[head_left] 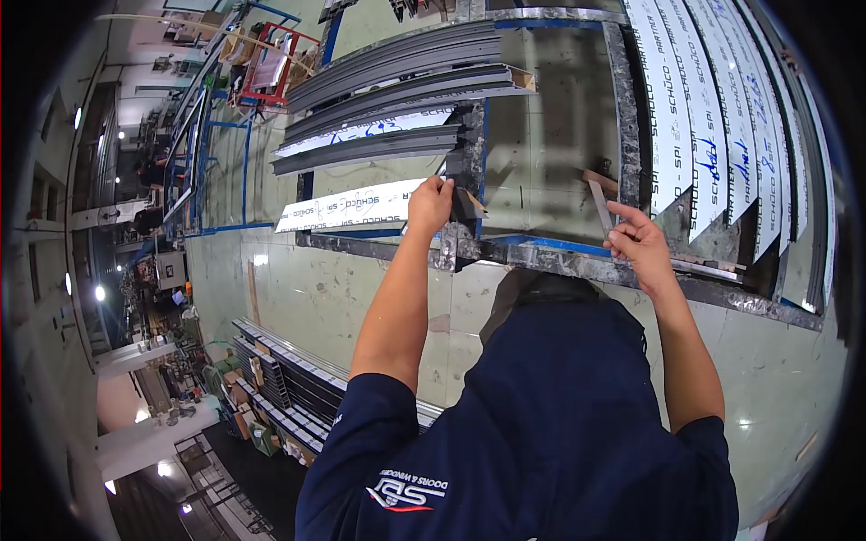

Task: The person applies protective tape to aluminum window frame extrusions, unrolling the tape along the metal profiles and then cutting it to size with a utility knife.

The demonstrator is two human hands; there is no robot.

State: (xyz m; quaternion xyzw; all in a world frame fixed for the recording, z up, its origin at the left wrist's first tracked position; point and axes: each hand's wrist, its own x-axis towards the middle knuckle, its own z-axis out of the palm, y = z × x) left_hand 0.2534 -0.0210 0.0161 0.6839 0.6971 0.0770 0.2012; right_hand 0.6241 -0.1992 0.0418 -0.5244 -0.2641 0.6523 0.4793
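Several dark profiles (pixel 394 67) lay across the bench (pixel 550 257) toward twelve o'clock; white-filmed lengths (pixel 713 117) crowded two o'clock. With forearms raised from six o'clock, the right hand (pixel 639 243) at three pinched a thin grey strip (pixel 599 209); the left hand (pixel 431 206) curled at a white-labelled profile (pixel 343 212) toward ten, its grip too hidden to tell.

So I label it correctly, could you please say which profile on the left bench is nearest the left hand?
The white-faced profile closest to the person: the left hand is at its end, while the others lie farther off.
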